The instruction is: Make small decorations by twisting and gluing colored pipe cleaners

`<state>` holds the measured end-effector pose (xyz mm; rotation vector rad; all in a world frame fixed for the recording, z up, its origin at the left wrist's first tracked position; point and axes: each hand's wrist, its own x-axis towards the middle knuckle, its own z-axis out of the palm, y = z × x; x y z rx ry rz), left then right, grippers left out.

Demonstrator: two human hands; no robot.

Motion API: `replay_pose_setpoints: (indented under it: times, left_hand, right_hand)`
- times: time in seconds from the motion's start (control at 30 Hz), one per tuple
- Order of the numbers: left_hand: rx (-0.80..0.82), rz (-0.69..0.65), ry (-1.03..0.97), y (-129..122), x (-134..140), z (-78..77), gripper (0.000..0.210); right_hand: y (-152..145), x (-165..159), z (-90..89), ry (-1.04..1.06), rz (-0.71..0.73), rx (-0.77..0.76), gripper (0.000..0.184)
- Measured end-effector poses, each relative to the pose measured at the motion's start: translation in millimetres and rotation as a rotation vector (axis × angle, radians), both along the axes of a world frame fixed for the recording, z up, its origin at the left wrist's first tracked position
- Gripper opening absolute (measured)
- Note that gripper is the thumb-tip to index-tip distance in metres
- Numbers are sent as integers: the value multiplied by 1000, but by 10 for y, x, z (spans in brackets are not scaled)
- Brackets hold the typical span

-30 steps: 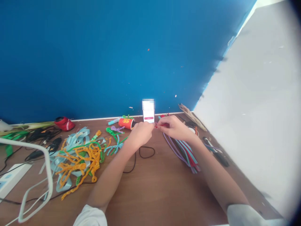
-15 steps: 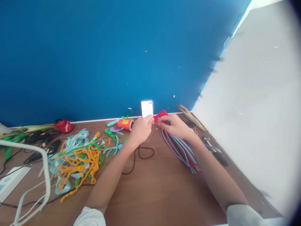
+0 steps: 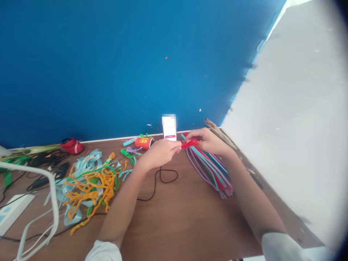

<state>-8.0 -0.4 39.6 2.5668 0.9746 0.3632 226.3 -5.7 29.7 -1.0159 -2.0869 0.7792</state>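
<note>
Between my two hands is a bent, looped red pipe cleaner (image 3: 191,143), raised over the table. My left hand (image 3: 162,152) pinches its left end between thumb and fingers. On the other side, my right hand (image 3: 210,140) is closed on the loops with its fingertips. Below and beside my right hand lies a bundle of pipe cleaners (image 3: 210,168) in purple, light blue and red. A lit phone (image 3: 169,128) leans upright against the wall just behind my left hand. The exact twist of the red piece is partly hidden by my fingers.
On the left lie a heap of orange pipe cleaners (image 3: 104,185) and light blue ribbon (image 3: 91,161). A red paper cup (image 3: 144,143) lies tipped by the wall. A black cable (image 3: 154,186) crosses the table (image 3: 174,224). A white tubular frame (image 3: 56,203) and power strip (image 3: 16,208) stand left.
Both hands have come down slightly, lowering the red pipe cleaner. Its loops now lie flatter and point right, and more of the phone screen shows.
</note>
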Motion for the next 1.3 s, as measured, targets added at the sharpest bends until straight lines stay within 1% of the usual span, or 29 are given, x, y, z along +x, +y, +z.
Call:
replay_pose_setpoints:
  times: [0.1, 0.17, 0.3, 0.4, 0.57, 0.7, 0.8, 0.87, 1.03, 1.17, 1.23, 1.3]
  left_hand:
    - [12, -71, 73, -7, -21, -5, 26]
    - [58, -69, 128, -19, -5, -20, 25]
    - [171, 87, 258, -50, 78, -71, 28]
    - [233, 164, 314, -82, 137, -104, 32]
    - [264, 274, 333, -131, 192, -146, 36]
    - [269, 386, 307, -92, 208, -209, 39]
    - [240, 415, 217, -22, 192, -240, 39]
    - [187, 407, 106, 17, 178, -233, 37]
    - [9, 338, -297, -12, 194, -146, 34]
    - [-160, 298, -568, -102, 219, -75, 34]
    - [-235, 265, -617, -132, 208, -42, 34]
    - [-289, 216, -605, -151, 184, -6, 35]
  right_hand:
    - [-11, 14, 25, -72, 97, 61, 21]
    - [-11, 11, 30, -121, 119, 108, 21]
    - [-23, -47, 19, -238, 28, 191, 20]
    - [-61, -123, 20, -287, -29, 228, 20]
    - [-137, -240, 19, -343, -97, 262, 19]
    - [-158, -332, -15, -359, -152, 263, 18]
    - [-157, -374, -26, -327, -191, 253, 19]
    - [-158, -370, -12, -261, -196, 240, 19]
    - [-195, -317, 62, 24, -187, 156, 19]
    - [-217, -327, 77, 119, -198, 157, 19]
    - [-212, -324, 73, 147, -189, 132, 20]
    - [-202, -296, 76, 181, -156, 103, 20]
